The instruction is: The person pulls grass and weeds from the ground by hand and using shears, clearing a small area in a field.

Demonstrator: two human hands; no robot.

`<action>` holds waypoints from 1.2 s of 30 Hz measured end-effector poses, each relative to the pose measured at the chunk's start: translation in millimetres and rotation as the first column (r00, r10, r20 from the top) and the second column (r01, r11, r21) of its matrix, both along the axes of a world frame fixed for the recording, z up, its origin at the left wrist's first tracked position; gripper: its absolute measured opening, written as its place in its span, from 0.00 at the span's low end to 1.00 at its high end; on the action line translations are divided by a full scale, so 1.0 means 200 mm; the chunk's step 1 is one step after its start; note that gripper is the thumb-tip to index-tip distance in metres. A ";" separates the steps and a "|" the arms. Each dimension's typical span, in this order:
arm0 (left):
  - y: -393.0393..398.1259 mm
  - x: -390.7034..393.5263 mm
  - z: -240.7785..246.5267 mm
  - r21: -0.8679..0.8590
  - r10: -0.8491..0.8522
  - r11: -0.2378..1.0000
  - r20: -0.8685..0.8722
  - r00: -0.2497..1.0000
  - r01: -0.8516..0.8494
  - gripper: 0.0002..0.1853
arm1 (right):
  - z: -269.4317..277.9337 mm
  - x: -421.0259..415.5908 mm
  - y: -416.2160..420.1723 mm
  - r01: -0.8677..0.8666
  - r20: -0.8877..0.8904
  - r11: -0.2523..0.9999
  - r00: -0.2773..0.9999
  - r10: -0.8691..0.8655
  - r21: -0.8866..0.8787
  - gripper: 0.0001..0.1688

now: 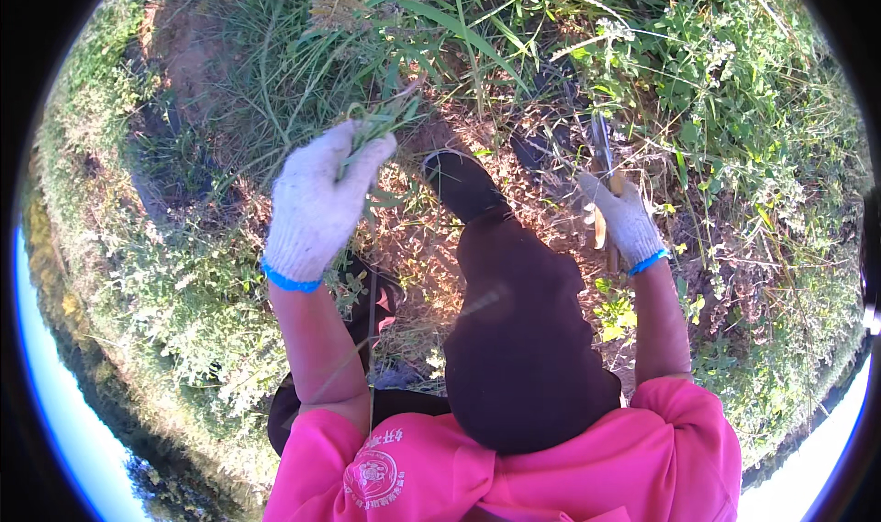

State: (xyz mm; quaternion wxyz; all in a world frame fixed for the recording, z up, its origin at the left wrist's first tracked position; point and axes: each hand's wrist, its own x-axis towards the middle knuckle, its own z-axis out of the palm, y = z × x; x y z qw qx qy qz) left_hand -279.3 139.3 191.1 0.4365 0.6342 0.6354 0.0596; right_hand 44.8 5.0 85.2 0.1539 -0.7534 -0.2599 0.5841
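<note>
White knit gloves with blue cuffs cover both hands. My left hand (325, 195) is raised at left of centre, closed around a small bunch of green grass (385, 126). On the right, my right hand (623, 215) grips the wooden handle of a bladed hand tool (601, 143), whose metal part points up towards the weeds; its exact kind cannot be told. Between the hands, a dark shoe (462, 183) rests on ground strewn with dry plant litter.
Tall green grass (440, 33) grows ahead of the shoe. Leafy weeds (716, 116) stand at the right, and more low plants (199, 329) at the left. Dark sheeting (540, 147) shows in part on the soil. Bare reddish soil (189, 60) lies at upper left.
</note>
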 end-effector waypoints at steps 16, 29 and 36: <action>0.07 0.80 -0.98 -0.183 -0.599 0.792 -0.055 0.799 0.582 0.43 | -0.03 0.05 -0.02 -0.156 -0.007 0.974 0.988 0.157 -0.163 0.34; -0.02 0.38 -1.02 -0.264 0.087 0.962 0.067 0.994 -0.066 0.27 | 0.01 0.00 0.02 -0.241 -0.215 0.952 0.956 0.199 -0.191 0.29; -0.07 0.20 -1.07 -0.696 0.750 0.592 0.291 0.594 -0.406 0.20 | -0.28 -0.17 0.12 -0.134 -0.561 0.979 0.827 0.024 -0.155 0.38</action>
